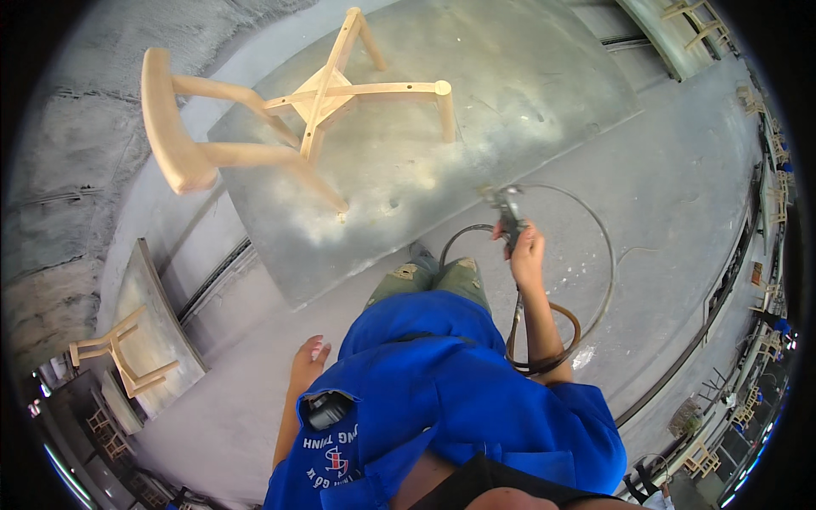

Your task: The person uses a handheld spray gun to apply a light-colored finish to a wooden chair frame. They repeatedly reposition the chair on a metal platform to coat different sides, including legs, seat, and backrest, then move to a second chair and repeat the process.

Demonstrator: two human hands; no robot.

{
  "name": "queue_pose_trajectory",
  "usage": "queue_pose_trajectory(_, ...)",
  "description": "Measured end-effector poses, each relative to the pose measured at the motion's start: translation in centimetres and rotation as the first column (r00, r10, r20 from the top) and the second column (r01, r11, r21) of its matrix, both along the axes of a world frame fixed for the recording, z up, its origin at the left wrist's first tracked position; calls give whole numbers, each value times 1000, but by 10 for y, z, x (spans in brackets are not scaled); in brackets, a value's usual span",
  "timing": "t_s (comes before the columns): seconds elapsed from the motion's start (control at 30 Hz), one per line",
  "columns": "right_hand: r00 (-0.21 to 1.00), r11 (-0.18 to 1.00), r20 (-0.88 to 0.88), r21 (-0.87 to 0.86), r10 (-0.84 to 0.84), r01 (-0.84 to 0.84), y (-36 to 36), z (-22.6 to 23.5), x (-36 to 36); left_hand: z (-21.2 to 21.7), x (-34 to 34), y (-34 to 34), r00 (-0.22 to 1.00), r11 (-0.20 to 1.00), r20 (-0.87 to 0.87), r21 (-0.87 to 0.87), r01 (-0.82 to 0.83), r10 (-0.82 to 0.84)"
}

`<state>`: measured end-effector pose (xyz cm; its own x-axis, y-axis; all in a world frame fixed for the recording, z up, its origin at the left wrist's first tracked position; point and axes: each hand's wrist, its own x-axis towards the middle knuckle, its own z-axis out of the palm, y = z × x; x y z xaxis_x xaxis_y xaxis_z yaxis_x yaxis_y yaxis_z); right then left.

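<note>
My right hand (529, 255) is wrapped round the grip of a spray gun (509, 211), slightly blurred, with hoses (608, 246) looping from it beside my forearm. Ahead and to the left, a bare pale wood chair frame (319, 102) stands on a wide grey panel (510, 76). Its curved backrest (166, 127) is on the left, and crossed rails take the place of a seat. The spray gun is apart from the chair, over the panel's near edge. Low at my left side, my left hand (308, 364) holds nothing, its fingers loosely bent and apart.
Another chair frame (127, 348) rests on a panel at the left, and a further one (701, 21) is at the far right. A rough grey wall (76, 144) rises on the left. Dark floor tracks (718, 297) run along the right, with several chairs beyond.
</note>
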<state>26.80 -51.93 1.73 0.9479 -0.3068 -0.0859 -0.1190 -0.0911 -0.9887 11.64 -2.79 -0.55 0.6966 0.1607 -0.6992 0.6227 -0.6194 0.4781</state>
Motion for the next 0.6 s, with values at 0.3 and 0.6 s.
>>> queue_pose_trajectory(0.3, 991, 998, 114, 3, 64, -65, 54, 13, 34, -32, -169, 50, 962, 971, -130, 10, -240, 239)
queue_pose_trajectory(0.6, 999, 979, 31, 200, 45, -50, 43, 22, -15, -58, -269, 46, 872, 916, -313, -16, -400, 376)
